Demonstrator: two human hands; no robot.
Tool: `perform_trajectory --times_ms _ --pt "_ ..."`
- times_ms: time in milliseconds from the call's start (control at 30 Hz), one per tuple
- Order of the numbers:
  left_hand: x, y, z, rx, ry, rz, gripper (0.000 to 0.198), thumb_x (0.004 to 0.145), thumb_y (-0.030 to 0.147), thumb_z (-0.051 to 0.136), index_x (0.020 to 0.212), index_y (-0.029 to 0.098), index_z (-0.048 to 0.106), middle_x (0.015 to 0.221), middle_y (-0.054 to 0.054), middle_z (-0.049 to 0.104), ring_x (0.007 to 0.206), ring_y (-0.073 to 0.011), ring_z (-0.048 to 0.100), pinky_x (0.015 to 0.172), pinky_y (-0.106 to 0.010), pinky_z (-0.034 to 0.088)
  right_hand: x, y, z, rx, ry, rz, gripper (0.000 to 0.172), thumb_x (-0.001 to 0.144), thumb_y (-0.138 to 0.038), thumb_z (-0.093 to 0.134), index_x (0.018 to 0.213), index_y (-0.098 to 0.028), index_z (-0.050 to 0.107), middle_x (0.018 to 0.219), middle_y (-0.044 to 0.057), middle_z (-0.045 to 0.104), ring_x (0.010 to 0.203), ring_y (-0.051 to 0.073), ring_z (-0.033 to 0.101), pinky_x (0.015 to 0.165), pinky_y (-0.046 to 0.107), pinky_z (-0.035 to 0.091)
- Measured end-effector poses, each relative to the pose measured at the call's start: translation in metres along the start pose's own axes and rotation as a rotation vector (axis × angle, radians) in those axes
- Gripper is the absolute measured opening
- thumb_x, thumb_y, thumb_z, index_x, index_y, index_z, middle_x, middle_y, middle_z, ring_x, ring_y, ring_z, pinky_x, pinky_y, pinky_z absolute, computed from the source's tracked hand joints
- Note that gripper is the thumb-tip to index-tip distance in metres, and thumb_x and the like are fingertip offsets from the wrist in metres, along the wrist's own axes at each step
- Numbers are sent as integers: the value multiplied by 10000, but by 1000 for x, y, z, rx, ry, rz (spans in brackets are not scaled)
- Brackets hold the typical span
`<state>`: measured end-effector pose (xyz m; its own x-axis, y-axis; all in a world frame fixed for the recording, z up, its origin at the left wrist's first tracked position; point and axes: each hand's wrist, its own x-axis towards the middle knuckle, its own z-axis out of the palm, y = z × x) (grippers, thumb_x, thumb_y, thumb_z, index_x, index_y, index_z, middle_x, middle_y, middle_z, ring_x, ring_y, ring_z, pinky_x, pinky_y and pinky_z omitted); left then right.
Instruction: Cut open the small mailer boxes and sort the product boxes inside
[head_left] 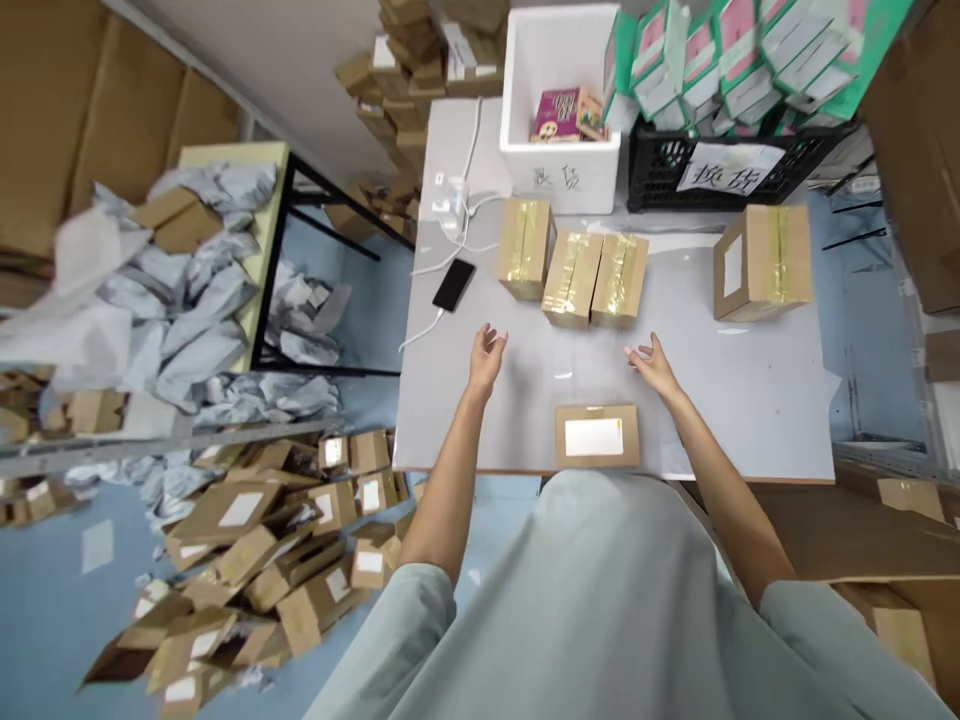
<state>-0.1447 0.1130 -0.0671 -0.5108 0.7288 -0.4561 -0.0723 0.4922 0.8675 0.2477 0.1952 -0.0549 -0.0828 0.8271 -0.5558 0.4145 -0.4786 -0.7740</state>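
My left hand (487, 357) hovers over the grey table (750, 400), fingers loosely spread and holding nothing. My right hand (655, 363) is also open and free, just in front of the taped boxes. A small cardboard box with a white label (597, 436) lies at the table's near edge between my arms. Three boxes sealed with gold tape (574, 270) stand side by side beyond my hands. A larger taped box (763, 262) sits apart at the right.
A black phone (454, 284) on a white cable lies at the table's left. A white foam bin (559, 100) and a black crate (739, 160) of green-and-pink packs stand at the back. Many labelled boxes (255, 560) litter the floor at left.
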Motion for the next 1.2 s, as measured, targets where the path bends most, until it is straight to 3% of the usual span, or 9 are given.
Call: perform_trajectory --times_ms 133,233,333,467,567,667,833,1033,1200 --pt "89 50 6 32 -26 -9 936 1021 668 730 1802 320 348 1848 -191 396 1710 -341 414 1327 -549 448 36 -41 33 143 126 63 1316 898 -710 772 1868 -166 70 1823 296 369 1147 302 823 998 445 706" --pt "131 71 18 42 -58 -100 960 1000 641 752 1811 342 332 1863 -164 377 1699 -349 425 1320 -550 450 54 -59 52 186 148 46 1206 924 -719 731 1852 -199 163 1736 257 514 1052 283 826 928 438 720" --pt "144 75 25 51 -82 -189 934 972 595 784 1784 366 383 1835 -157 429 1602 -361 546 1277 -568 495 61 -63 60 220 159 36 1047 975 -681 680 1823 -244 249 1628 212 640 988 285 829 909 459 720" --pt "137 72 25 57 -112 -205 810 962 570 783 1698 383 500 1765 -143 521 1418 -311 695 1173 -500 597 63 -59 57 259 120 23 926 991 -610 656 1793 -288 324 1612 167 668 1003 284 832 955 482 709" --pt "128 76 22 67 -124 -166 727 988 527 749 1659 352 531 1724 -142 551 1385 -277 709 1179 -455 597 66 -58 55 254 120 -14 925 966 -581 687 1773 -252 375 1626 175 664 1150 302 809 1027 480 685" --pt "118 84 22 85 -132 -112 646 1004 495 729 1608 343 556 1665 -141 593 1372 -272 708 1207 -476 582 68 -60 58 233 140 -57 899 965 -579 702 1748 -236 424 1610 172 680 1296 313 762 1103 485 651" --pt "101 91 35 108 -142 -58 582 978 477 769 1515 336 598 1591 -140 635 1355 -289 709 1209 -511 580 73 -61 49 193 132 -109 800 971 -585 713 1673 -252 525 1510 147 747 1310 308 761 1140 497 631" --pt "74 77 88 115 -182 -91 461 947 372 775 1373 283 622 1461 -143 732 1387 -286 702 1153 -498 592 86 -61 -19 115 282 -63 910 944 -548 725 1725 -198 416 1595 187 683 1471 317 668 1247 539 550" --pt "52 80 150 112 -238 -100 471 903 399 849 1296 258 631 1312 -135 781 1134 -232 776 1001 -440 645 80 -62 -58 55 460 -16 1448 750 -601 921 1809 -12 129 1826 361 309 1729 407 357 1391 554 368"
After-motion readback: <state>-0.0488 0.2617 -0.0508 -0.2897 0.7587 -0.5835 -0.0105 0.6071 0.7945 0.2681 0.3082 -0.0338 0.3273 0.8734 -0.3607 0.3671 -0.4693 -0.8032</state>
